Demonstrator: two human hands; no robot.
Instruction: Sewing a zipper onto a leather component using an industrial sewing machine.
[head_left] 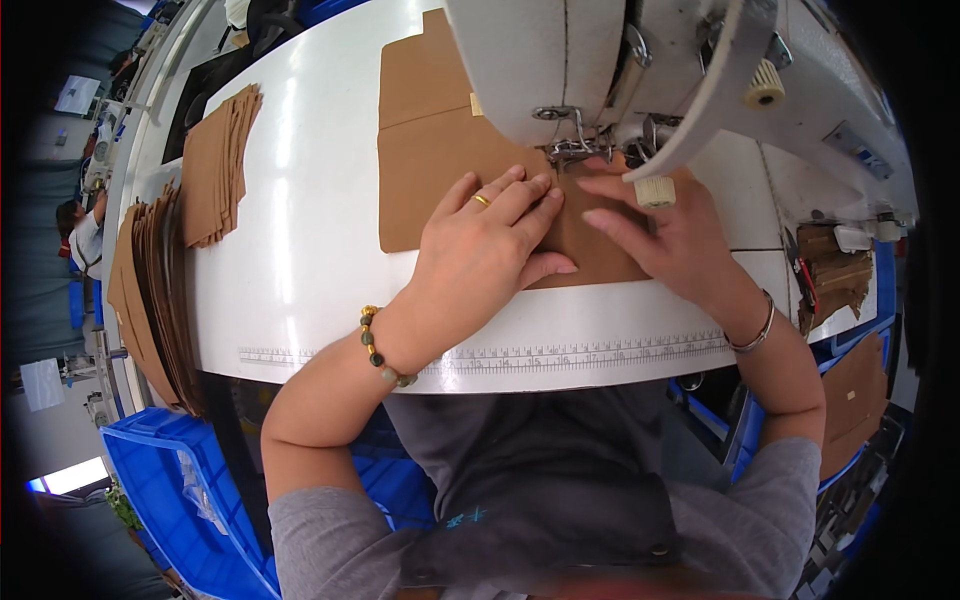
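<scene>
A brown fabric panel (425, 190) lies flat on the white sewing table (300, 230), partly under the head of a sewing machine (525, 60). Palm down, my left hand (478, 235) presses on the panel with its fingers stretched out, just left of the needle area (565, 155). My right hand (685, 240) is on the other side of the needle, its thumb and fingers spread over the cloth. The machine partly hides its upper fingers. A small pale tag (476, 104) shows on the panel's upper part.
Stacks of brown cut pieces (220, 165) and folded pieces (150, 290) lie at the left. A blue crate (170, 480) stands below them. A printed ruler (480, 361) runs along the front edge. Red-handled snips (803, 275) and brown scraps (838, 275) are at the right.
</scene>
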